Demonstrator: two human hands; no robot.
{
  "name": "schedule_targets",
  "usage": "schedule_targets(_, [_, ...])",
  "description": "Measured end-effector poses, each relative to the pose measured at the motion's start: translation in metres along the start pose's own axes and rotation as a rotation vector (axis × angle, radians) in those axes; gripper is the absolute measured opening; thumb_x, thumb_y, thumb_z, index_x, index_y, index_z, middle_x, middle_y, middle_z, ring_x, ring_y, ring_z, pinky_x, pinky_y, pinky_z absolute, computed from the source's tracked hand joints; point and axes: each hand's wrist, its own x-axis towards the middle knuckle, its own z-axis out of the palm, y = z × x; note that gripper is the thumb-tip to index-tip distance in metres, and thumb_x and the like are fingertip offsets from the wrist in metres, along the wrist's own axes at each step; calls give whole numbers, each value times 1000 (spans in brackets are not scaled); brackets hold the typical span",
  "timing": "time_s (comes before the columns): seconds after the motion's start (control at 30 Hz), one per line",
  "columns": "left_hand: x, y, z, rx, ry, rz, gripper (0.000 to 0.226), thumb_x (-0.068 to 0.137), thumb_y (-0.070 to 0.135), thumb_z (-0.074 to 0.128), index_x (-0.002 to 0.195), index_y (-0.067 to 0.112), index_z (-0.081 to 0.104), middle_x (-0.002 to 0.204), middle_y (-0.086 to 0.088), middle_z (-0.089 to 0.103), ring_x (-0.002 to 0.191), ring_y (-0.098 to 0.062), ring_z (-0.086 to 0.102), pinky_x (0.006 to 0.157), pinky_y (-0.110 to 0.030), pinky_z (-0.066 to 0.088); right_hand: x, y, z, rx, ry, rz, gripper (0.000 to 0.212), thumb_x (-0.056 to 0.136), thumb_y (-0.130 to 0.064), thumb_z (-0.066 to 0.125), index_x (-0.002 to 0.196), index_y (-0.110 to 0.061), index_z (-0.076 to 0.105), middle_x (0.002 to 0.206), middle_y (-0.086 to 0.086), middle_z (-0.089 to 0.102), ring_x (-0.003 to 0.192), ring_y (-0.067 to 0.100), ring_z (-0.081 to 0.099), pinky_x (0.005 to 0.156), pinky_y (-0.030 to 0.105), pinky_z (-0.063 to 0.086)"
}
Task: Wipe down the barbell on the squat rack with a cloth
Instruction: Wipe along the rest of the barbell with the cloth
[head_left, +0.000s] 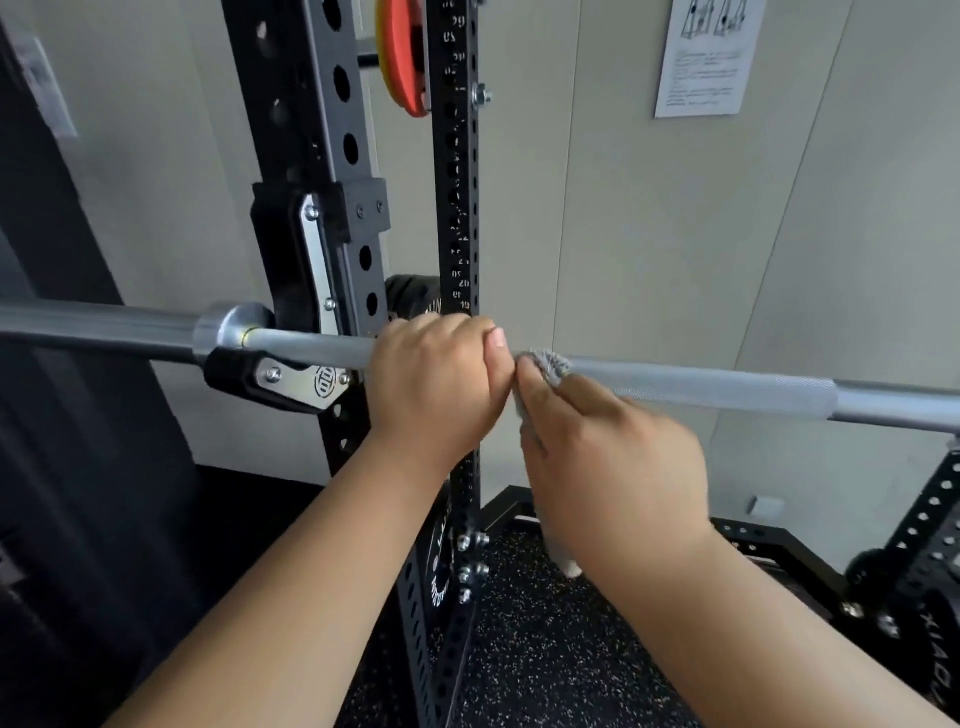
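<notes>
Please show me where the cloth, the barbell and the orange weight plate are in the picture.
cloth (549, 365): head view, its bunched grey top part.
barbell (701, 391): head view, knurled section of the shaft.
orange weight plate (405, 67): head view, its orange face.

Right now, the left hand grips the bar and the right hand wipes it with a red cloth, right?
Not quite: the cloth is grey, not red. The head view shows the left hand gripping the barbell and the right hand holding that grey cloth against it.

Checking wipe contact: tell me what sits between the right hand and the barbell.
The grey cloth, held by the right hand against the barbell; head view.
</notes>
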Motion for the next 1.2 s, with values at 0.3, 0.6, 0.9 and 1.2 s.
schedule_targets(0.3, [2, -3, -6, 26, -95, 75, 50, 102, 33, 27, 71, 17, 62, 65, -1, 62, 59, -28, 55, 63, -38, 40, -3, -3, 4, 55, 146, 140, 45, 78, -15, 81, 123, -20, 77, 66, -3, 66, 41, 28, 54, 38, 25, 41])
schedule_targets(0.6, [54, -15, -14, -115, -716, 47, 49, 101, 44, 29, 70, 12, 51, 74, -15, 59, 62, -26, 51, 58, -34, 39, 4, -4, -1, 110, 190, 245, 34, 86, -23, 68, 118, -31, 78, 79, -6, 75, 51, 24, 62, 42, 25, 46])
schedule_targets(0.9, [14, -12, -11, 3, -175, 122, 55, 98, 38, 26, 53, 19, 50, 50, 2, 50, 42, -26, 45, 49, -25, 29, 7, -5, -14, 85, 112, 297, 21, 95, -25, 68, 115, -29, 74, 77, -6, 75, 54, 23, 65, 45, 33, 55])
schedule_targets(1.2, [9, -13, -9, -34, -96, 123, 50, 99, 33, 31, 56, 21, 53, 50, 3, 46, 44, -26, 44, 53, -30, 30, 9, -5, -12, 64, 50, 294, 11, 100, -28, 60, 105, -25, 69, 61, -8, 63, 44, 17, 56, 42, 31, 51])
